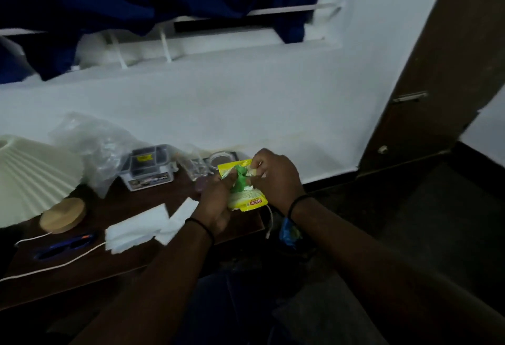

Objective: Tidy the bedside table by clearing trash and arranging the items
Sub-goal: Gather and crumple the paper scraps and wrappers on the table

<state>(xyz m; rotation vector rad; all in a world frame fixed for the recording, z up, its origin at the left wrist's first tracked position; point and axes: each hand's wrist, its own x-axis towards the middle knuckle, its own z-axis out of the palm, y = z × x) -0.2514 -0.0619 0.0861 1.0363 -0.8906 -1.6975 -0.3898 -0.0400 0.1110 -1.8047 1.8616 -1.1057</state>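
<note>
Above the right end of the dark wooden bedside table point(114, 265), both my hands hold a crumpled yellow snack wrapper point(247, 199) with a green scrap point(240, 179) bunched in it. My left hand point(216, 202) grips the wrapper's left side. My right hand point(276, 178) pinches its upper right edge. White tissues point(136, 228) lie on the table to the left of my hands.
A pleated cream lampshade point(35, 175) on a wooden base point(62, 215) stands at the left, its white cord point(54, 262) trailing over the table. A blue pen point(65, 246), a crumpled clear plastic bag point(90, 148), a clear lidded box point(149, 167), and a glass jar point(222, 160) sit nearby. A dark door point(437, 85) is at the right.
</note>
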